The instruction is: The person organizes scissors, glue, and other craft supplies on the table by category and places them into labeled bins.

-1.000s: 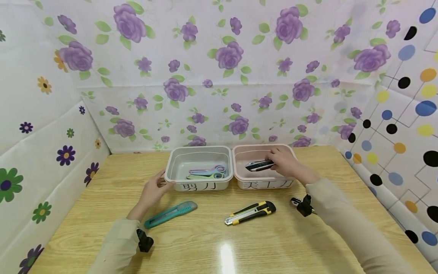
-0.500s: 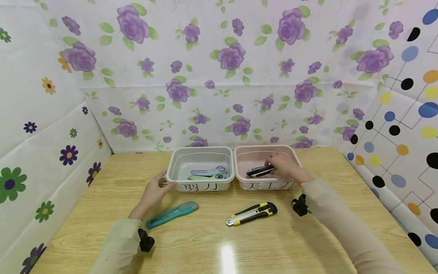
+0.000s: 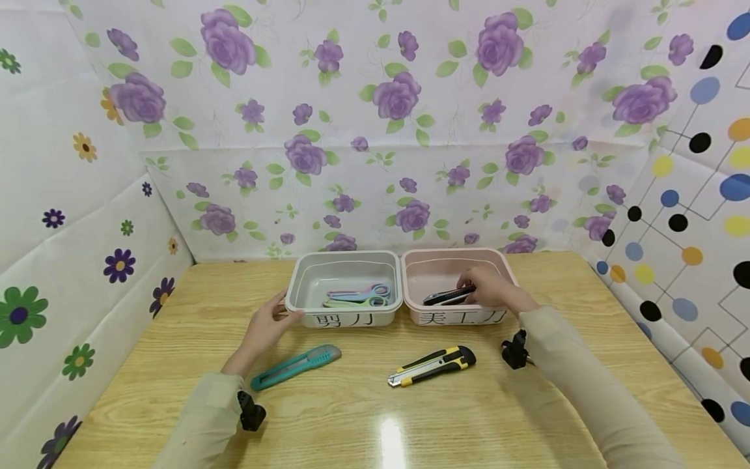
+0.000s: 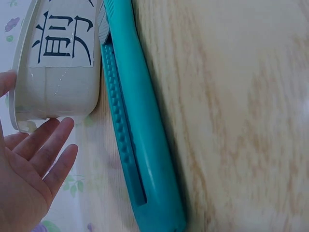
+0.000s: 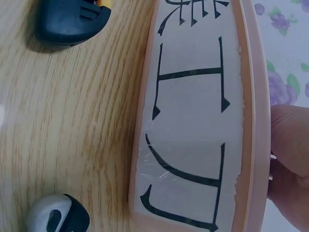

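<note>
In the head view, my right hand [image 3: 489,288] reaches into the pink bin [image 3: 428,273] and grips a black-and-silver utility knife [image 3: 445,298] low inside it. The bin's wall hides most of that hand in the right wrist view. My left hand [image 3: 263,331] holds the near left corner of the grey-white bin [image 3: 328,270], thumb at the front rim and fingers against the side wall [image 4: 53,96]. Pastel scissors [image 3: 357,296] lie in that bin. A teal utility knife [image 3: 295,367] rests on the table just below my left hand.
A yellow-and-black utility knife [image 3: 432,366] lies in front of the bins. Under my right wrist lies a silver-and-black knife [image 5: 55,213], mostly hidden in the head view. Both bins carry written front labels [image 3: 346,319]. A flowered cloth [image 3: 363,189] hangs behind the table [image 3: 234,286].
My right hand has lowered the black-and-silver utility knife deeper into the pink bin. The left hand keeps its hold on the grey-white bin. The whole head view has shifted slightly.
</note>
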`<state>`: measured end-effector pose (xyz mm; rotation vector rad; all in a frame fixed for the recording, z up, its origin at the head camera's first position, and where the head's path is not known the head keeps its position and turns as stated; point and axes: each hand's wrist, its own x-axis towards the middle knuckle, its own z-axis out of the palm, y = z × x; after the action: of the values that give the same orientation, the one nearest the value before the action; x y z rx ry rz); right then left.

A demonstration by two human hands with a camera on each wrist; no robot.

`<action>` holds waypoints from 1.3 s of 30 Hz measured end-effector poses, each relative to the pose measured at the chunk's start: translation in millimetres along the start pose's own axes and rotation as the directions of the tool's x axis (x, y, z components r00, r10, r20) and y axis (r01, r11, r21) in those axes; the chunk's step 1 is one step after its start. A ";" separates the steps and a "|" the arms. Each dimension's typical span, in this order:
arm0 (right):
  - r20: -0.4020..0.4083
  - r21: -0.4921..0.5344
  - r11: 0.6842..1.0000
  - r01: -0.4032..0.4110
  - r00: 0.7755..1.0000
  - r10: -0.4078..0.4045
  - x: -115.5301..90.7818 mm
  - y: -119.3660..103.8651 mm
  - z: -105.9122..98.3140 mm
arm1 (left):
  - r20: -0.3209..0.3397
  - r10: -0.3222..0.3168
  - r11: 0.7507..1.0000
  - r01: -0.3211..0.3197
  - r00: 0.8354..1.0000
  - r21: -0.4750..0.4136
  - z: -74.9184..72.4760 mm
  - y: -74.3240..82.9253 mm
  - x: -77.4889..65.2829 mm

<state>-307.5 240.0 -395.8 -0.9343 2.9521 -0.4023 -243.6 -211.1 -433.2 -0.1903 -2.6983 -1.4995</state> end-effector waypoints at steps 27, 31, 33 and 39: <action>-0.176 0.099 0.985 0.143 0.976 -0.124 -34.1 -17.1 -16.2 | 0.008 0.030 0.999 -0.030 1.000 0.017 -3.3 21.5 -10.5; -0.166 0.224 0.967 0.119 0.983 -0.082 -53.0 -21.3 -15.2 | 0.006 0.024 1.000 -0.024 1.000 0.009 -5.7 36.8 -17.4; -0.154 0.307 0.944 0.119 0.985 -0.074 -61.7 -20.9 -12.7 | 0.004 0.020 1.000 -0.020 1.000 0.000 -5.4 32.2 -15.4; -0.215 0.300 0.946 0.125 0.975 -0.060 -87.8 -17.8 -9.5 | -0.001 0.015 1.000 -0.015 1.000 0.006 -1.1 6.7 -4.1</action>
<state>-226.3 278.1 -387.3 -1.0470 2.8936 -0.9926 -238.6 -208.8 -427.4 -0.2085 -2.6940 -1.4870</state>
